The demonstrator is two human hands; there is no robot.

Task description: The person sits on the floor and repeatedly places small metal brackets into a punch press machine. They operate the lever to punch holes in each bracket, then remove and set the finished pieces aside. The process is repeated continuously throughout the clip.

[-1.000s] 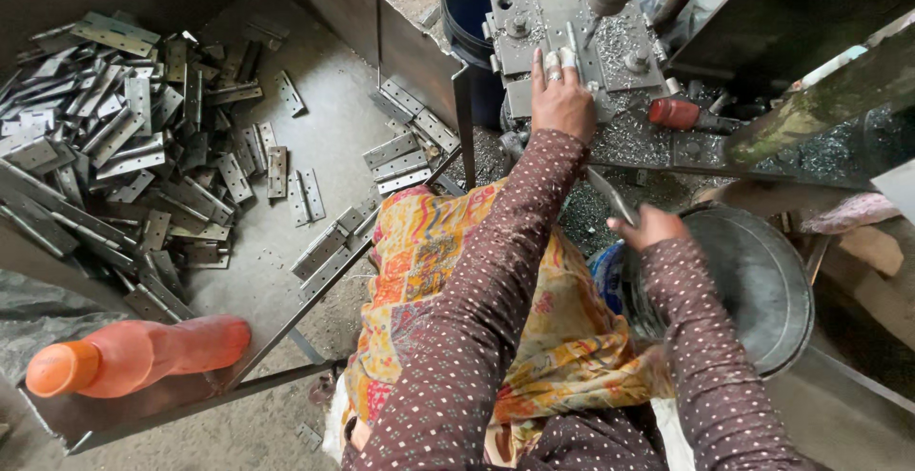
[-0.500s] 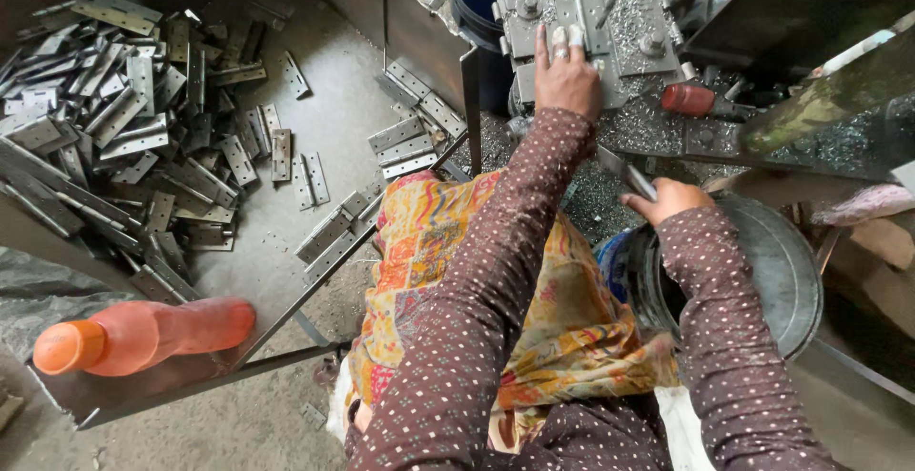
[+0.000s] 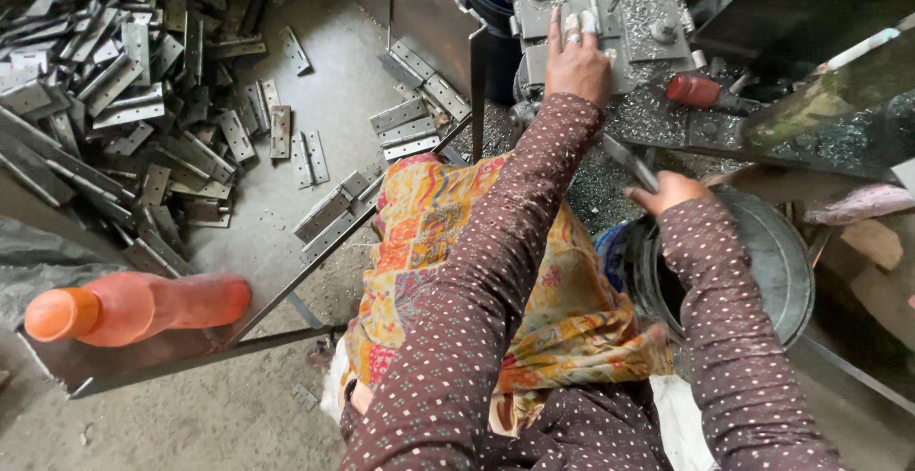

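The left hand (image 3: 577, 61) lies flat and released on the grey press die block (image 3: 610, 4), fingers pointing away from the person. Below that block, the right hand (image 3: 667, 190) pinches a flat metal hinge strip (image 3: 627, 161), whose long axis slants up-left from the grip toward the block. Just below the hand stands a round metal tub (image 3: 772, 261); I cannot tell what it holds.

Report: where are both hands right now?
Left hand flat on grey metal press block. Right hand gripping flat metal strip above dark round tub.
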